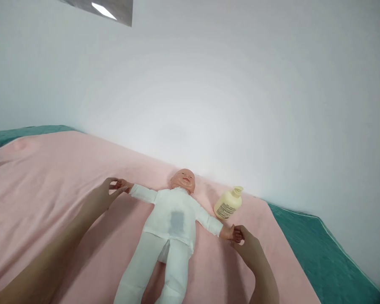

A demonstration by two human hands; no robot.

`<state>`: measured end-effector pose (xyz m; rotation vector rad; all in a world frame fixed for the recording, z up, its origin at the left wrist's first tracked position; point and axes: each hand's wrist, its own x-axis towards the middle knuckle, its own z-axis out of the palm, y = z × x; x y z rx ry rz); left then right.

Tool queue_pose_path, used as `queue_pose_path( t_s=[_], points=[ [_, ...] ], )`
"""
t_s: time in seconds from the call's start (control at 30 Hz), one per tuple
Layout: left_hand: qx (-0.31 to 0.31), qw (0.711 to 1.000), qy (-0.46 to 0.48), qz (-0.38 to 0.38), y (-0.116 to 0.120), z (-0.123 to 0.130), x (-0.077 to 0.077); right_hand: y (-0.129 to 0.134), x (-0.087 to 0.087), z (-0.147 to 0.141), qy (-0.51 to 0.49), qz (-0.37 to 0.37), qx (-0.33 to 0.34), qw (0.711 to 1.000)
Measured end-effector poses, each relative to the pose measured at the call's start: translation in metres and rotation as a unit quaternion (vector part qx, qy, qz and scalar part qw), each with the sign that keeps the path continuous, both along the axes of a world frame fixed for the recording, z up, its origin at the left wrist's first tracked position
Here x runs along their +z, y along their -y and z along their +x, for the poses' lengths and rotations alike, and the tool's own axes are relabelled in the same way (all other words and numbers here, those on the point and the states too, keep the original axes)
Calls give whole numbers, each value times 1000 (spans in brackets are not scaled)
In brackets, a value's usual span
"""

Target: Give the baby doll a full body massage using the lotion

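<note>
Head view shows a baby doll (164,207) lying on its back in front of me, on a pink sheet (66,169), its head toward the wall (190,93) and its legs running toward me, cut off by the bottom edge. It wears a white long-sleeved top (158,219) and white trousers (149,257), with 1 grey rectangular patch (177,223) low on the front of the top. Its 2 arms are spread out to the sides.

My left hand (105,194) grasps the doll's hand on that side, thumb and fingers curled about it. My right hand (249,247) grasps the other doll hand, fingers over it and thumb on the near side.

Just beyond the doll's arm on my right is 1 pale yellow pump bottle (228,204) with dark print; I cannot tell whether its base touches the sleeve. Farther out, a green cover (323,249) shows past the sheet to my right and at the far left. High on the wall, toward the left, is a grey panel (123,10) with a bright patch.
</note>
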<state>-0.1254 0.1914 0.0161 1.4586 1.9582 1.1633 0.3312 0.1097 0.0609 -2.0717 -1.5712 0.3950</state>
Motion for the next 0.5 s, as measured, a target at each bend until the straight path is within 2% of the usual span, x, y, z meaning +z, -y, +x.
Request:
queue_pose_path(
  t_s=[0.07,0.2,0.3,0.4,0.5],
  points=[
    [7,999,45,11,8,14,8,1,6,-6,-25,31,11,999],
    [-1,985,147,85,29,49,24,-1,18,-25,-109,85,57,989],
    [-17,978,183,95,42,70,29,-1,22,-43,-141,99,95,980],
    [-56,982,159,88,53,86,23,0,21,-61,-162,122,149,968],
    [-146,975,94,139,59,98,7,0,17,-80,-163,134,202,956]
  ],
)
